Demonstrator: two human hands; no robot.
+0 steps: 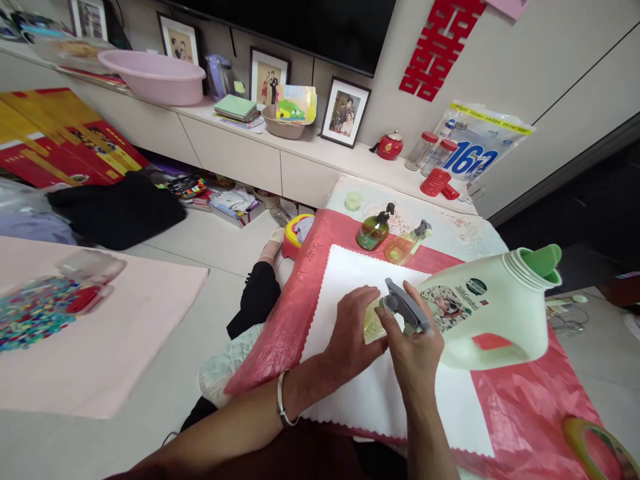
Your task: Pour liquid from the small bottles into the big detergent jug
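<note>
My left hand (pixel 347 333) curls around a small clear spray bottle (pixel 371 325) with yellowish contents, partly hidden by the fingers. At its neck, my right hand (pixel 415 360) grips the grey trigger head (pixel 406 305); whether the head is screwed on, I cannot tell. The bottle is over a white scalloped mat (pixel 343 277). Just right of my hands stands a large pale green jug (pixel 493 300) with a green piece in its mouth. Beyond the mat are a green pump bottle (pixel 374 232) and another spray bottle (pixel 399 249) with amber liquid.
Red plastic sheeting (pixel 525 400) covers much of the table. A tape roll (pixel 600 443) lies at the right front corner, and a small pale green cup (pixel 353 201) stands at the back. Left, a pink surface (pixel 150 320) holds colourful beads (pixel 37 313). Another person's leg (pixel 260 293) shows beside the table.
</note>
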